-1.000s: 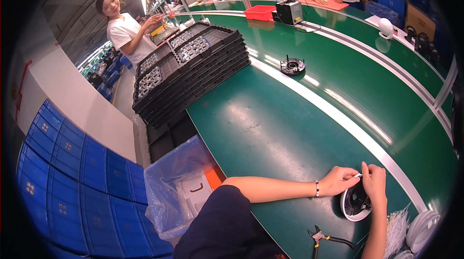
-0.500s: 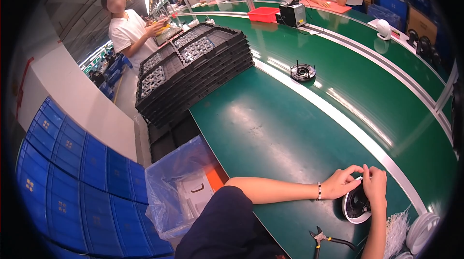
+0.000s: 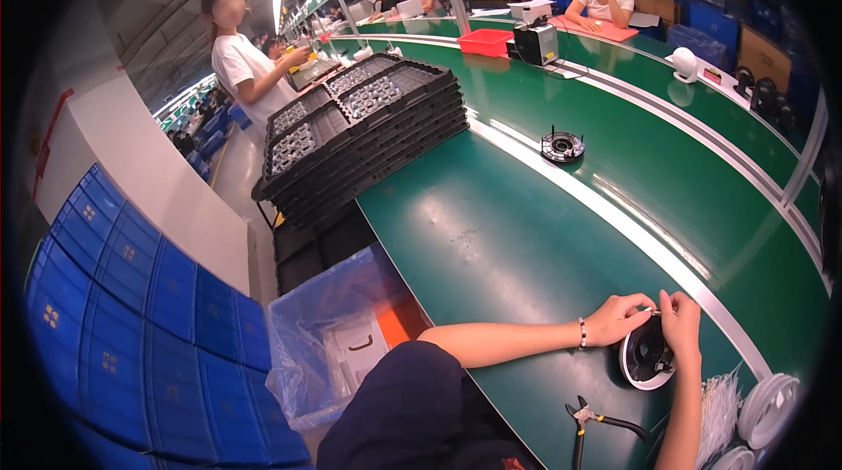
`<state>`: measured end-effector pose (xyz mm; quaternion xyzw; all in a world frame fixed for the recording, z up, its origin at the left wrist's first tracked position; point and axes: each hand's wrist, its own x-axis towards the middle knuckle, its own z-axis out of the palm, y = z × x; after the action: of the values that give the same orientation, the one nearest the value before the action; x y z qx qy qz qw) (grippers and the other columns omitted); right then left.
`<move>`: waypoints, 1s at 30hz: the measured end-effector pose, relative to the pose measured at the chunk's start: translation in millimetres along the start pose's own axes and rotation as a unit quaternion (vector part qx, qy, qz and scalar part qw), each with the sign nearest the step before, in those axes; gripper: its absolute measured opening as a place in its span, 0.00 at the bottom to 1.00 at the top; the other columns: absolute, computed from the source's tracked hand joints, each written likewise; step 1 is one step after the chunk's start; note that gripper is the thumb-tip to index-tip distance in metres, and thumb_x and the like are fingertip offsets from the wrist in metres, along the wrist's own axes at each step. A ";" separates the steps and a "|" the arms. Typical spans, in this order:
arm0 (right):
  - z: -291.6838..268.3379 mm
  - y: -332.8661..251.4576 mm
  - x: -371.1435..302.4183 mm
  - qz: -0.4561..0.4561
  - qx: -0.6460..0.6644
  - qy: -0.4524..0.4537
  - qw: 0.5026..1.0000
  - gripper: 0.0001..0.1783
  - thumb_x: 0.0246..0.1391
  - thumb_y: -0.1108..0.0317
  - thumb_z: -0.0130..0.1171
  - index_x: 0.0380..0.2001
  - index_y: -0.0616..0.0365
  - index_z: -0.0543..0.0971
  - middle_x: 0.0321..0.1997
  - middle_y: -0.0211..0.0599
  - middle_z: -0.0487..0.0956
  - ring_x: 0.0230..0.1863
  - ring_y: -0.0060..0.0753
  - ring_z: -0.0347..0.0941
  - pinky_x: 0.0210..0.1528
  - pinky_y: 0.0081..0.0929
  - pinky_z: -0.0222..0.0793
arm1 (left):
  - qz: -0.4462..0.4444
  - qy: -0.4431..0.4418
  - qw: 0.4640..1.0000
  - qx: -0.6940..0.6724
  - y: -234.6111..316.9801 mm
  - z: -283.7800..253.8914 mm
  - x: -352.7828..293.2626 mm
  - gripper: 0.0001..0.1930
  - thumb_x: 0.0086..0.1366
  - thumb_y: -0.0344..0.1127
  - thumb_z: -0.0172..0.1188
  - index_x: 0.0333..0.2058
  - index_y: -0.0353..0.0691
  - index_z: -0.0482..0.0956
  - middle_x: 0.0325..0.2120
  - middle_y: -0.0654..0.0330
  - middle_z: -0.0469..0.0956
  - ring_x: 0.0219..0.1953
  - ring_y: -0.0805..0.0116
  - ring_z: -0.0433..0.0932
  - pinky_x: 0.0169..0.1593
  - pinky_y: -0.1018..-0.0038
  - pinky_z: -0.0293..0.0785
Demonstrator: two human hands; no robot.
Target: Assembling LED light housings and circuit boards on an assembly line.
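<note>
A round white housing with a black interior (image 3: 646, 352) rests tilted on the green table near its right end, its opening turned up toward me. My left hand (image 3: 617, 321) and my right hand (image 3: 681, 327) meet at its far rim, fingertips pinched close together. A small pale piece shows between them, too small to name. The right palm and wrist cover part of the housing's right side. Nearer to me lies a pair of side cutters (image 3: 586, 416) with black and yellow handles, jaws apart, touched by neither hand.
White round covers (image 3: 768, 409) and a bundle of thin white strips (image 3: 717, 413) lie right of my right forearm. Stacked black trays (image 3: 368, 132) stand at the far left. A black round part (image 3: 562, 147) sits on the green belt. A lined bin (image 3: 307, 356) stands left; co-workers are beyond.
The whole view has shifted a little. My hands stay at the housing's far rim, with the fingers slightly moved, and more of its black interior now shows.
</note>
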<state>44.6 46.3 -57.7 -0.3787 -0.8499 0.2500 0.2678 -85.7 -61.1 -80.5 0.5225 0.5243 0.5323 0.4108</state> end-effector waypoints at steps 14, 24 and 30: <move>-42.2 10.3 -39.6 0.076 0.116 0.085 0.987 0.22 0.58 0.56 0.41 0.27 0.67 0.71 0.18 0.39 0.69 0.23 0.28 0.62 0.28 0.27 0.60 | 0.071 0.134 0.960 -0.237 22.4 42.1 -35.7 0.18 0.63 0.34 0.45 0.50 0.38 0.56 0.41 0.58 0.71 0.32 0.79 0.73 0.26 0.84 0.73; -28.5 3.1 -45.7 0.057 0.226 0.183 0.955 0.28 0.60 0.50 0.34 0.36 0.69 0.71 0.35 0.38 0.73 0.38 0.27 0.65 0.44 0.22 0.60 | 0.171 0.165 0.957 -0.167 26.9 39.3 -45.5 0.23 0.61 0.29 0.46 0.53 0.34 0.52 0.52 0.53 0.59 0.50 0.72 0.64 0.38 0.83 0.72; -15.4 -22.7 -22.8 0.125 0.395 0.152 0.897 0.33 0.56 0.43 0.35 0.40 0.66 0.69 0.42 0.37 0.71 0.42 0.27 0.65 0.49 0.23 0.58 | 0.266 0.093 0.958 -0.052 33.1 23.0 -52.3 0.37 0.54 0.25 0.51 0.59 0.39 0.39 0.60 0.47 0.39 0.61 0.53 0.47 0.53 0.72 0.61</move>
<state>55.9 18.6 -38.2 -0.3786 -0.5755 0.5361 0.4878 -53.3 -113.4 -56.6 0.5696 0.3738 0.6948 0.2302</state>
